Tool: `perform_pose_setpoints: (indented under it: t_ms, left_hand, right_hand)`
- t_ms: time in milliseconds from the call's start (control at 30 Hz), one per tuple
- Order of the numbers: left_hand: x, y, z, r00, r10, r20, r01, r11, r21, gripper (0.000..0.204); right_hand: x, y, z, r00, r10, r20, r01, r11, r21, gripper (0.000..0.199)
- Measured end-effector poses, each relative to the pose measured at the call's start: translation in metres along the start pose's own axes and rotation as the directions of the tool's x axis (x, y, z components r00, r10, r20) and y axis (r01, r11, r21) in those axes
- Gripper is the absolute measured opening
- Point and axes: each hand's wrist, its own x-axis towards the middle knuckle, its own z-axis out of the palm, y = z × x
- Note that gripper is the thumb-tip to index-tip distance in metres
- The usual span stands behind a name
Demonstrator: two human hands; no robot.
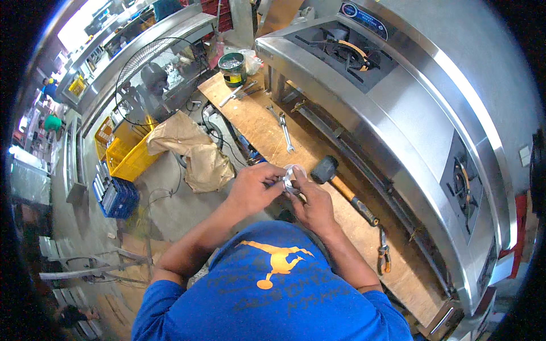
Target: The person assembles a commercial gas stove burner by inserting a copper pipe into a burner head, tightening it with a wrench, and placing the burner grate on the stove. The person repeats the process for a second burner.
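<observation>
A small round white and silvery thing (292, 174), which looks like a roll of tape, is held up between my hands above the near edge of the wooden board. From its left side, my left hand (256, 186) pinches it with bent fingers. My right hand (314, 206) grips the other side, its thumb and fingers closed around the rim. Just right of my hands lies a black-headed mallet (325, 169) with an orange and black handle. Beyond them rests a metal wrench (286, 134). Orange-handled pliers (384, 258) lie nearer on the right.
A stainless steel gas stove (392, 119) stands over the wooden board (264, 122) on the right. At the board's far end is a green tin (232, 71). A black fan (156, 79), yellow crate (133, 162), blue crate (120, 200) and brown sheet (199, 153) are on the left.
</observation>
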Motion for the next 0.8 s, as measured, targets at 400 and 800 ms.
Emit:
perform_pose_setpoints:
  t_ms: [400, 800]
  left_hand:
    - [0.134, -0.069, 0.024, 0.983, 0.027, -0.183, 0.023, 0.964, 0.264, 0.014]
    - [0.263, -0.148, 0.014, 0.975, 0.198, 0.102, -0.218, 0.752, 0.622, 0.010]
  right_hand:
    - [0.148, 0.073, -0.020, 1.000, 0.005, -0.029, -0.011, 0.975, -0.221, 0.044]
    - [0.239, 0.238, 0.046, 0.953, -0.238, -0.189, 0.239, 0.971, -0.018, 0.041]
